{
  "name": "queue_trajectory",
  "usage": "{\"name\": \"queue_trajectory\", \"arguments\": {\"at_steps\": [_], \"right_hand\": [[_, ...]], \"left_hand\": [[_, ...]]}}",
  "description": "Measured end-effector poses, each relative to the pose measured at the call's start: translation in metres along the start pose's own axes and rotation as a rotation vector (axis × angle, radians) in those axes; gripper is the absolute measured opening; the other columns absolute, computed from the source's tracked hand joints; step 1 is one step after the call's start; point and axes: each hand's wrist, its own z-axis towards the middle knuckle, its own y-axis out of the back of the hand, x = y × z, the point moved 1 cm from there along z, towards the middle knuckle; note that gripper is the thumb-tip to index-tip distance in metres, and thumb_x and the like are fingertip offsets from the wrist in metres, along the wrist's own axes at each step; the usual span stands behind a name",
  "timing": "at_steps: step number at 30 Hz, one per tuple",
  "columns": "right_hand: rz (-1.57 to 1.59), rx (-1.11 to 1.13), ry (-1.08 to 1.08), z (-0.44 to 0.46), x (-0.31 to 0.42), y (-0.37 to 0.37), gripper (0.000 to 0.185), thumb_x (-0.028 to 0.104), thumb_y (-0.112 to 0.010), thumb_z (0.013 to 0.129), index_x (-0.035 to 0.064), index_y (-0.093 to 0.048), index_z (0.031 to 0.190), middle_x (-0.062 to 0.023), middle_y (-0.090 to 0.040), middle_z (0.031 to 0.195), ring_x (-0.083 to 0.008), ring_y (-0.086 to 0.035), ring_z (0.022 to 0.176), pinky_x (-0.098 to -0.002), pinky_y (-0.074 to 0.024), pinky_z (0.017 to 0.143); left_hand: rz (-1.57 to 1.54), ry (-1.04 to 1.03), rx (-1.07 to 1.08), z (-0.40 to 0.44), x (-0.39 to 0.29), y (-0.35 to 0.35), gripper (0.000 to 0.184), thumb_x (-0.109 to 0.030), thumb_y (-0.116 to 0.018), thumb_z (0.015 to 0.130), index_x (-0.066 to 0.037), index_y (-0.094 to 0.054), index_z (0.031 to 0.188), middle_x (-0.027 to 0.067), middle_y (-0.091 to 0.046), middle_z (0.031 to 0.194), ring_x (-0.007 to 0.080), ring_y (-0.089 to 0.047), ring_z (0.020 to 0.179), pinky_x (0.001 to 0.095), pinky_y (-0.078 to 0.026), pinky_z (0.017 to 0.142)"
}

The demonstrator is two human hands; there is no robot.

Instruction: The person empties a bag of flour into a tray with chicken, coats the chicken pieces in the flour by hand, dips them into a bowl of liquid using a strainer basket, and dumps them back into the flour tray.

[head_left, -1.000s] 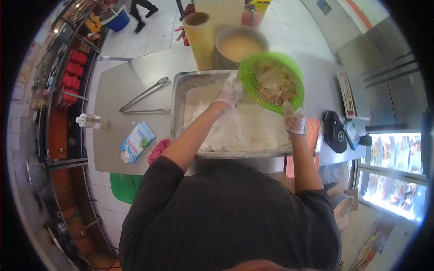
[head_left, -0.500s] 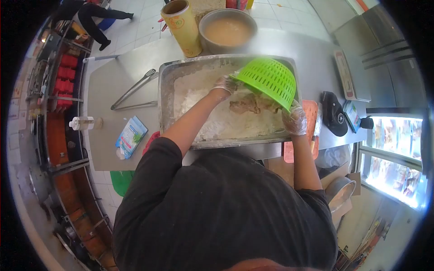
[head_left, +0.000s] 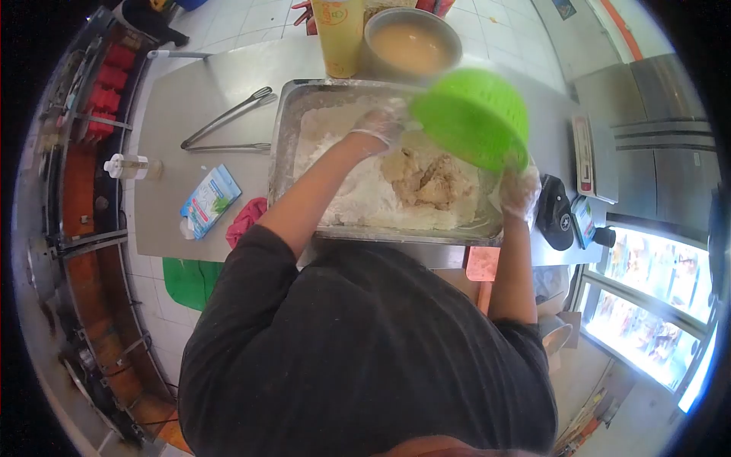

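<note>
A bright green plastic colander (head_left: 476, 114) is tilted over the right side of a large metal tray (head_left: 280, 164), blurred by motion. My right hand (head_left: 520, 190), in a clear plastic glove, grips its lower right rim. At its left rim is my gloved left hand (head_left: 381, 128), closed on the edge, though its fingertips are smeared. White flour (head_left: 358, 190) covers the tray's bottom. Below the colander, brownish, flour-dusted pieces that look like raw meat (head_left: 430, 181) lie heaped in the flour.
Behind the tray stand a metal pot of cloudy tan liquid (head_left: 411, 47) and a yellow roll (head_left: 340, 38). Metal tongs (head_left: 225, 118), a blue pouch (head_left: 212, 202) and a pink cloth (head_left: 247, 221) lie left. A dark cap (head_left: 556, 213) sits right. Another person's hand (head_left: 303, 15) shows beyond the table.
The colander has moved up and to the right with my hands. More of the brownish pieces now lie uncovered in the flour. The whole view has shifted slightly.
</note>
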Motion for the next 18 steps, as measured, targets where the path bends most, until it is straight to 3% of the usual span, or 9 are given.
{"name": "queue_trajectory", "arguments": {"at_steps": [2, 4, 6, 8, 10, 11, 14, 16, 18], "right_hand": [[-0.087, 0.001, 0.193, 0.03, -0.06, -0.028, 0.036, 0.028, -0.06, 0.094, 0.008, -0.063, 0.123, -0.0175, -0.069, 0.099, -0.0263, -0.066, 0.085, -0.0377, -0.0503, 0.073], [-0.368, -0.063, 0.662, 0.055, -0.085, -0.056, 0.035, 0.021, -0.062, 0.088, 0.0114, -0.063, 0.122, -0.0137, -0.069, 0.101, -0.0293, -0.065, 0.085, -0.0403, -0.0507, 0.073], [-0.296, -0.177, 0.882, 0.071, -0.039, -0.067, 0.039, 0.014, -0.063, 0.083, 0.0155, -0.064, 0.122, -0.0104, -0.069, 0.105, -0.0308, -0.064, 0.087, -0.0422, -0.0512, 0.075], [-0.277, 0.136, 0.501, 0.081, 0.021, -0.071, 0.04, 0.012, -0.065, 0.085, 0.015, -0.061, 0.125, -0.0121, -0.066, 0.112, -0.0324, -0.063, 0.094, -0.0422, -0.0515, 0.079], [0.283, 0.336, 0.154, 0.107, 0.035, -0.107, 0.042, 0.015, -0.067, 0.085, 0.012, -0.058, 0.127, -0.0132, -0.064, 0.118, -0.0298, -0.063, 0.099, -0.0393, -0.0531, 0.084], [0.469, 0.387, 0.031, 0.119, 0.043, -0.123, 0.044, 0.015, -0.068, 0.085, 0.011, -0.057, 0.127, -0.0135, -0.063, 0.12, -0.0289, -0.063, 0.101, -0.0383, -0.0536, 0.086], [0.347, 0.256, 0.367, 0.124, 0.081, -0.137, 0.043, 0.03, -0.062, 0.095, -0.005, -0.059, 0.121, -0.0125, -0.063, 0.113, -0.0206, -0.064, 0.097, -0.0331, -0.0549, 0.078], [1.191, 0.491, -0.446, 0.121, 0.114, -0.125, 0.04, 0.017, -0.065, 0.092, 0.001, -0.053, 0.127, -0.0167, -0.059, 0.121, -0.0257, -0.061, 0.108, -0.0355, -0.0597, 0.087], [1.261, 0.497, -0.427, 0.126, 0.115, -0.134, 0.04, 0.018, -0.063, 0.094, 0.0001, -0.051, 0.128, -0.0173, -0.058, 0.122, -0.0278, -0.061, 0.108, -0.0373, -0.0602, 0.085]], "left_hand": [[0.003, -0.002, -0.108, -0.022, 0.031, -0.016, 0.033, -0.012, -0.051, 0.092, -0.01, -0.059, 0.124, 0.0151, -0.061, 0.124, 0.0298, -0.061, 0.108, 0.0386, -0.048, 0.096], [0.013, -0.007, -0.205, -0.05, 0.05, -0.01, 0.038, -0.018, -0.051, 0.091, -0.01, -0.057, 0.128, 0.0157, -0.059, 0.127, 0.032, -0.06, 0.111, 0.0417, -0.048, 0.097], [0.191, 0.177, 0.226, -0.091, 0.051, 0.01, 0.03, -0.019, -0.047, 0.095, -0.015, -0.064, 0.119, 0.011, -0.063, 0.122, 0.0291, -0.06, 0.11, 0.038, -0.047, 0.096], [0.218, 0.153, 0.329, -0.123, 0.067, -0.006, 0.032, -0.025, -0.048, 0.094, -0.015, -0.064, 0.12, 0.0116, -0.064, 0.122, 0.03, -0.06, 0.11, 0.0384, -0.047, 0.096], [0.247, 0.134, 0.42, -0.14, 0.06, -0.002, 0.034, -0.031, -0.05, 0.094, -0.014, -0.064, 0.12, 0.0123, -0.064, 0.121, 0.0309, -0.06, 0.111, 0.0388, -0.047, 0.095], [0.211, 0.281, 0.453, -0.142, 0.038, 0.011, 0.038, -0.035, -0.054, 0.092, -0.012, -0.063, 0.121, 0.0141, -0.064, 0.121, 0.0319, -0.06, 0.111, 0.0395, -0.047, 0.096], [0.137, 0.426, 0.447, -0.149, 0.038, 0.021, 0.05, -0.043, -0.062, 0.086, -0.008, -0.062, 0.122, 0.0183, -0.064, 0.119, 0.0344, -0.06, 0.111, 0.0412, -0.047, 0.096], [0.093, 0.426, 0.408, -0.149, 0.038, 0.032, 0.058, -0.046, -0.066, 0.082, -0.005, -0.061, 0.123, 0.0208, -0.064, 0.118, 0.0358, -0.06, 0.111, 0.0421, -0.047, 0.096], [0.009, 0.54, 0.441, -0.141, 0.031, 0.051, 0.066, -0.046, -0.069, 0.079, -0.003, -0.058, 0.126, 0.024, -0.062, 0.121, 0.0363, -0.059, 0.114, 0.0419, -0.047, 0.098]]}}
